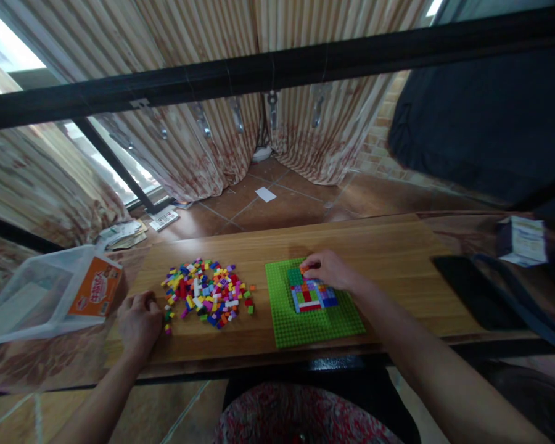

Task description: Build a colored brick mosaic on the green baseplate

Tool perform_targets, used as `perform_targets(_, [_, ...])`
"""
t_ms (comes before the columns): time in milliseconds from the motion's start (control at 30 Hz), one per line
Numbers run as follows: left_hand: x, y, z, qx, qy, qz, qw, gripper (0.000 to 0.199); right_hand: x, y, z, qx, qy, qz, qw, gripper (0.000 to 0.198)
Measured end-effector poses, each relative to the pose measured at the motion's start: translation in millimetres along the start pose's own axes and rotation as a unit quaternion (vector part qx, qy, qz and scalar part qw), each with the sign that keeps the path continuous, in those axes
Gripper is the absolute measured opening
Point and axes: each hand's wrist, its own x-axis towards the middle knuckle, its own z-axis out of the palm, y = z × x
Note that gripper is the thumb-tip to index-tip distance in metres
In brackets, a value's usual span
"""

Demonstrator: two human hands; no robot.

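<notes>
My right hand [330, 271] is over the far part of a green studded baseplate [282, 330], its fingers pinching a small orange brick [304, 269]. Under and beside these fingertips are dark green bricks [295, 277] fixed to the plate. Closer to me, a flat pattern of red, white, light blue and blue bricks [309, 305] covers the plate's middle. My left hand [139, 324] rests on the wooden board with its fingers curled in, and no brick shows in it. Just to its right spreads a loose heap of small mixed-colour bricks [208, 293].
The wooden board [398, 246] lies across a low table. On the left stands a clear plastic box [28, 308] with an orange label. A black flat object [472, 296] and a small carton [522, 240] are at the right. A dark rail [277, 71] crosses beyond the table.
</notes>
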Motion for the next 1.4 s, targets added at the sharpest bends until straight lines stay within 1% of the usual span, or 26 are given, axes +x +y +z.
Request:
perform_targets(133, [1,-2,1,-0.006,0.001,0.009,1.000,0.033,6,1,-3,-0.006,-0.033,0.000,0.999,0.018])
perform_targets(300, [1,-5,5,-0.007,0.008,0.024,1.000,0.035,3,-1,-6,-0.030,-0.036,-0.026,0.999,0.015])
perform_targets(467, [1,-8,9,-0.010,0.033,0.029,0.999,0.033,-10,10,0,0.005,0.006,-0.042,0.999,0.025])
perform_targets(633, [-1,-9,10,-0.010,0.037,0.032,0.999,0.031,-24,21,12,0.042,0.072,-0.027,0.996,0.031])
perform_targets(733, [-1,-9,11,-0.014,0.038,0.029,0.999,0.030,-29,22,16,0.036,0.097,-0.025,0.994,0.033])
perform_targets(867, [-3,-9,14,-0.028,0.050,0.028,0.998,0.028,-30,22,16,0.020,0.090,-0.036,0.995,0.034])
perform_targets(1000, [-6,-8,15,-0.041,0.055,0.027,0.997,0.026,-30,21,13,-0.036,0.106,-0.014,0.994,0.038])
perform_targets(1067, [-7,-7,15,-0.044,0.053,0.019,0.997,0.025,-32,15,14,-0.066,0.135,-0.015,0.989,0.039])
perform_targets(1133, [-7,-6,15,-0.048,0.049,0.012,0.998,0.024,-35,1,18,-0.095,0.179,-0.027,0.979,0.038])
perform_targets(1200, [-7,-5,15,-0.050,0.044,0.007,0.998,0.023,-39,-20,29,-0.115,0.221,-0.055,0.967,0.035])
perform_targets(1233, [-7,-5,15,-0.050,0.042,0.005,0.998,0.023,-41,-31,37,-0.113,0.223,-0.078,0.965,0.031])
perform_targets(1333, [-8,-4,15,-0.049,0.035,-0.003,0.998,0.024,-46,-65,73,-0.064,0.169,-0.144,0.973,0.024])
perform_targets(1400, [-8,-4,14,-0.051,0.031,-0.007,0.998,0.023,-47,-83,101,-0.039,0.105,-0.178,0.978,0.021])
